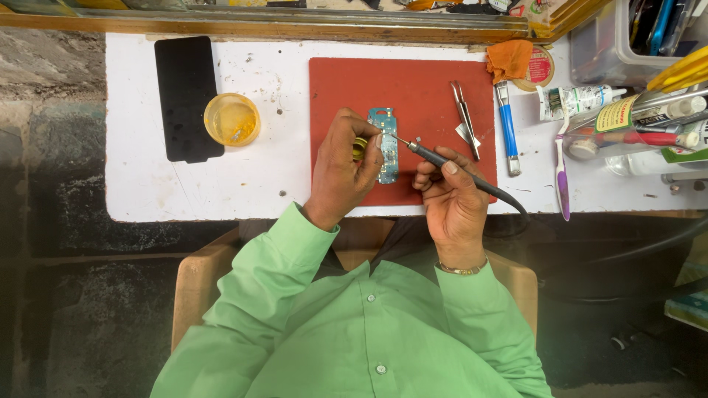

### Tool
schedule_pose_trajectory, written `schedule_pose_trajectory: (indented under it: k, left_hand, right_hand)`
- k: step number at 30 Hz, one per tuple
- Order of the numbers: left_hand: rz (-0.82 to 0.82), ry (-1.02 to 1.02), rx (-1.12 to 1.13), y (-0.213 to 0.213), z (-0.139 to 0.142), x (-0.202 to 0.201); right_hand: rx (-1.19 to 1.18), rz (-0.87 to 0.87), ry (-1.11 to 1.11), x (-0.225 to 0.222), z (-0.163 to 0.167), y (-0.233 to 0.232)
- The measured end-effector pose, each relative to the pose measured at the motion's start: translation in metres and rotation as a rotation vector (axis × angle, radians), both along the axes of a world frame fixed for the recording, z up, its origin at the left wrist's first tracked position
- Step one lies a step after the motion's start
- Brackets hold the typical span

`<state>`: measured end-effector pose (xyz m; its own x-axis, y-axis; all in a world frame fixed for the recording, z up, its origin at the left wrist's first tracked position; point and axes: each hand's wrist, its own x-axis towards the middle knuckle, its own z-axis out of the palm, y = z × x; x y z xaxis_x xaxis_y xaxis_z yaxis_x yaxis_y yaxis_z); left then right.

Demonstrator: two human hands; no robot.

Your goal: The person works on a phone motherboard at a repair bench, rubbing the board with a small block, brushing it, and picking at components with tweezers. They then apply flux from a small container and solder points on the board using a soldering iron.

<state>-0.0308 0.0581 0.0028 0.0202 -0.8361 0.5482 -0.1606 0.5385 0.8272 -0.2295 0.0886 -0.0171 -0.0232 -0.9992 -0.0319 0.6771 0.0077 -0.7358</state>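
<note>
Right hand pinches a black soldering iron pen-style, thumb and forefinger clamped on the grip, tip angled up-left onto the upper right edge of a small blue-green circuit board. Cord runs back over the hand's knuckle side & drops off the table edge. Left hand sits just beside the board's left edge, fingers curled together around a small yellow-green roll, prob. solder wire; fingertip meets the iron's tip at the board. Board lies lengthwise near centre of a red mat, closer to its near edge.

On the mat's right part: tweezers, well apart from the board. Just off the mat to the right, a blue-handled tool and a purple toothbrush. An orange cloth sits at the mat's far right corner, touching a round tin. Further right, tubes and pens crowd beside a clear plastic box.

Left of the mat: a round yellow tub, lid off, amber paste inside, then a black rectangular panel lying flat. All rests on a white table, speckled w/ small debris. Person wears a light green shirt, a thin bracelet on the right wrist, seated on a tan chair.
</note>
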Motion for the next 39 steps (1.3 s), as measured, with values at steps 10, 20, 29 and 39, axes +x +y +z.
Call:
schedule_pose_trajectory:
  k: [10, 20, 29, 39]
  left_hand:
    - [0.007, 0.055, 0.039, -0.001, -0.001, 0.001]
    - [0.360, -0.457, 0.066, -0.048, 0.005, 0.050]
    - [0.344, -0.866, 0.091, -0.092, -0.003, 0.070]
    - [0.374, -0.785, -0.005, -0.075, 0.002, 0.060]
  right_hand:
    - [-0.003, -0.007, -0.010, 0.000, -0.001, 0.000]
    - [-0.026, -0.005, -0.021, -0.007, -0.001, -0.002]
    - [-0.113, -0.086, 0.158, -0.021, 0.002, 0.005]
    - [-0.301, -0.087, 0.507, -0.034, 0.006, 0.014]
